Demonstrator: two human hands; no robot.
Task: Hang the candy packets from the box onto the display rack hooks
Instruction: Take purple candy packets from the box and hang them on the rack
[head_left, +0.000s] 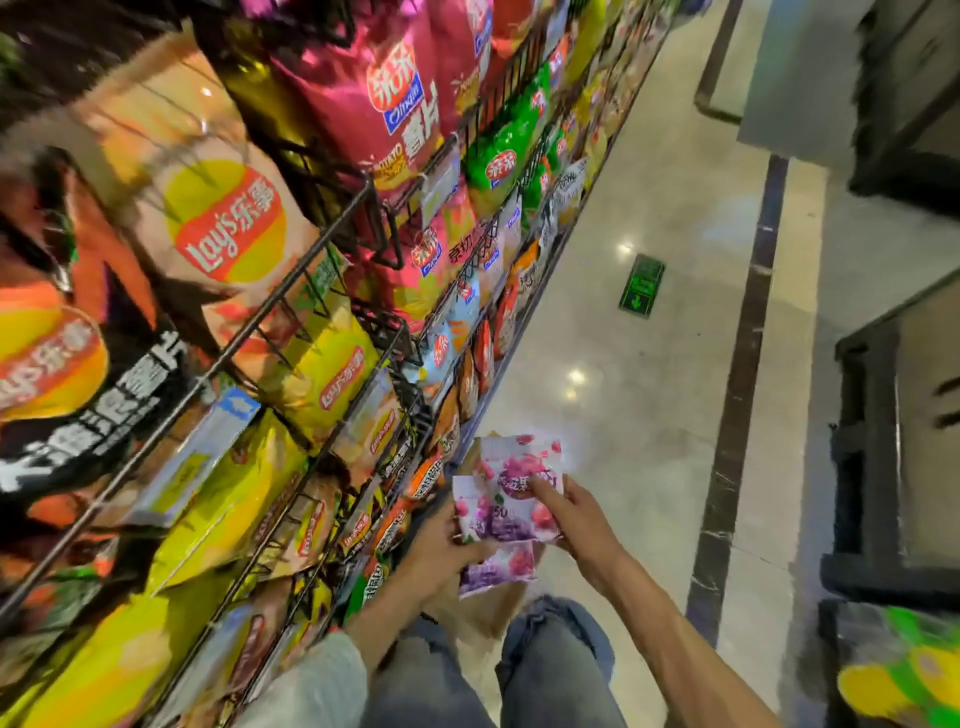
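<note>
Well, the candy packets were low in my view, at about six o'clock, fanned between both hands above my knees and a brown cardboard box that showed only in part beneath them. They were thin, glossy pouches, white with pink and purple fruit print, flat and slippery, the sort that slide over each other readily. My left hand gripped the lower part of the stack, fingers curled under and thumb across the front. My right hand pinched the top packet, thumb pressed on its printed face and fingers behind it.

To do this step well, I judged I should peel one pouch off the fan with my right hand while my left kept the rest squeezed together, then turn it so its top edge led toward a hook. I could not see any hang hole in the blur, so I would have to feel for it.

At nine to eleven o'clock rose the display rack, black wire in thin rigid bars, its tiers crammed with puffy, crinkled chip bags in yellow, red and green foil. No free hook was plain among them. From twelve to three o'clock ran the polished floor, pale, hard and reflective, with a dark inlaid stripe and a green arrow sticker.
</note>
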